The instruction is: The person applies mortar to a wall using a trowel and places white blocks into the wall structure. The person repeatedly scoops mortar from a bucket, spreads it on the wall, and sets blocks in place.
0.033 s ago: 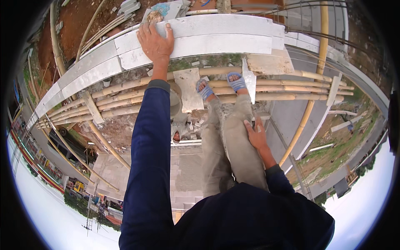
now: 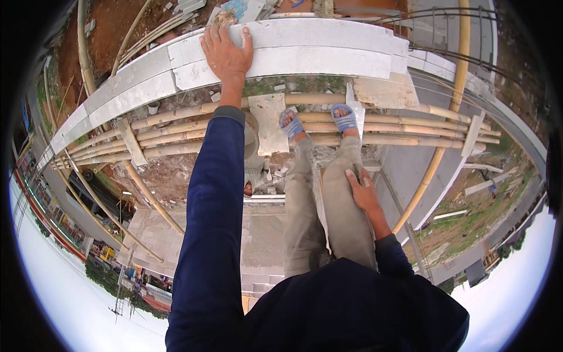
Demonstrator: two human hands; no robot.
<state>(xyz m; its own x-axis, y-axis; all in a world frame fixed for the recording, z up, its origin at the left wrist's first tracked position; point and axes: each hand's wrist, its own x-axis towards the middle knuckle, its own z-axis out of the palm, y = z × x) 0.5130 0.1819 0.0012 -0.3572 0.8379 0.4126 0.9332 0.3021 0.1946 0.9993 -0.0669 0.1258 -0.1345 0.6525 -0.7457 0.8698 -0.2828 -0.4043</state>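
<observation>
My left hand (image 2: 230, 57) rests on the top of a long white block wall (image 2: 311, 58), fingers apart, nothing held. Its navy sleeve runs up from the lower edge. My right hand (image 2: 363, 190) lies open on my right leg in khaki trousers (image 2: 337, 217), a little above the knee or on it; I cannot tell which. My feet, in blue striped slides (image 2: 343, 117), stand on bamboo scaffold poles (image 2: 399, 128) just this side of the wall, beside a pale board (image 2: 267, 123).
Upright bamboo poles (image 2: 146, 193) flank me. Steel rebar cages (image 2: 446, 47) extend at upper right. Grey walls (image 2: 399, 182) drop at right. Far below lie rubble, block paving (image 2: 264, 229) and what seems part of a person (image 2: 249, 188). A road and buildings show at far left.
The view has shifted slightly, so the wall and my hands appear a little to the right. Both hands stay where they rested.
</observation>
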